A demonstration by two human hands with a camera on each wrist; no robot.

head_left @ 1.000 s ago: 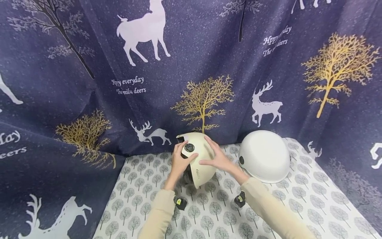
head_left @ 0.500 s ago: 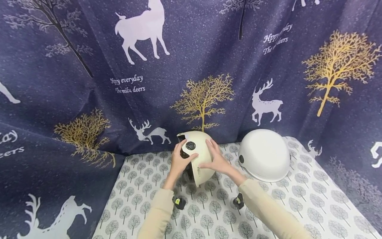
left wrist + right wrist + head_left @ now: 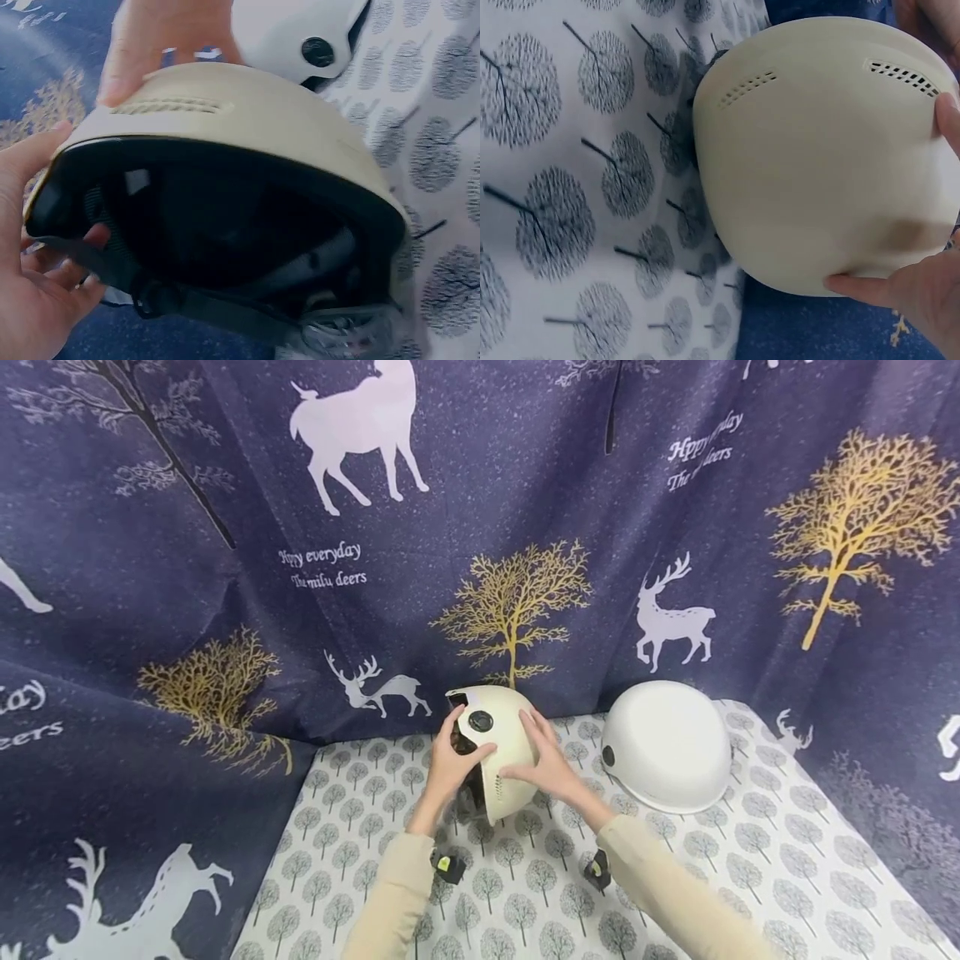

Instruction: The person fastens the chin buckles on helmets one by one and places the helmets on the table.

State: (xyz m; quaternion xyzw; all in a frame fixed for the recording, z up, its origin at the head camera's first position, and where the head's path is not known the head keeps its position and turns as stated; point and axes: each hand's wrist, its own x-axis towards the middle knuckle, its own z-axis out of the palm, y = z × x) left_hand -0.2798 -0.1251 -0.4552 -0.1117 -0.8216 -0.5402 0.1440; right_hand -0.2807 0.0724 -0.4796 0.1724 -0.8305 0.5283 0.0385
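A cream helmet [image 3: 513, 735] is tipped on its side between both hands, its dark interior [image 3: 225, 202] facing left in the head view. My left hand [image 3: 447, 767] grips the rim, thumb on the outer shell and fingers at the opening beside a dark strap [image 3: 232, 319]. Opposite it, my right hand [image 3: 551, 768] holds the rounded shell with thumb and fingers spread apart. A round black disc [image 3: 481, 721] sits on the helmet's side. Two rows of vent holes [image 3: 746, 90] show in the right wrist view. Whether the helmet touches the table is hard to tell.
A white helmet [image 3: 666, 747] stands dome up on the right of the tree-patterned tablecloth [image 3: 525, 910]. Behind the table hangs a dark blue curtain [image 3: 480, 485] with deer and trees. Small black devices [image 3: 448, 865] are by both wrists.
The cream helmet has shifted slightly to the right and turned a little, so its black disc shows more fully beside the left fingers. Both hands keep their hold.
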